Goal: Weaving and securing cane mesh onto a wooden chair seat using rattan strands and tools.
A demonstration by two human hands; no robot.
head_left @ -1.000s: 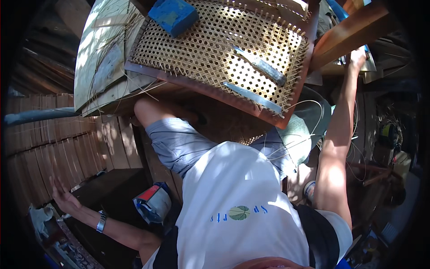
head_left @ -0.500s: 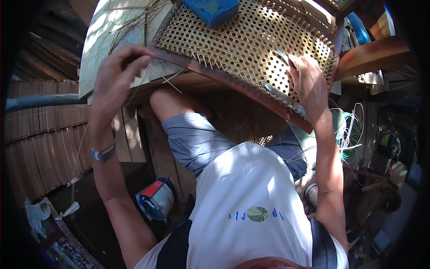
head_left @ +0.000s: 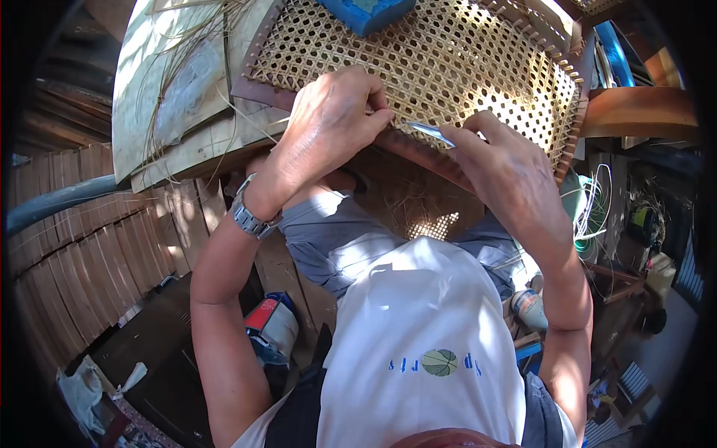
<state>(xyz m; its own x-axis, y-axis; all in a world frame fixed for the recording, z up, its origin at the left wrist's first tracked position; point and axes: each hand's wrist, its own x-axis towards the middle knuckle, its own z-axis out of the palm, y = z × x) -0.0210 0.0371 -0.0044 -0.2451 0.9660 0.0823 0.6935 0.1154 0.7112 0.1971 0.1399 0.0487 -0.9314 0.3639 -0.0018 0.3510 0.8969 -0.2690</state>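
both hands (head_left: 336,123) pinching, cane seat (head_left: 448,67) edge

A red, white and blue package (head_left: 270,327) sits low on the floor, well below the left hand (head_left: 328,127) and just beside that arm's elbow; its top face is red, its side pale with blue edging. A pale tube-shaped container (head_left: 529,308) with a dark orange band lies below the right hand (head_left: 508,175), near that forearm's inner side. A flat blue box-like object (head_left: 366,11) rests on the woven panel above both hands, at the upper edge. No signs or screens can be made out.
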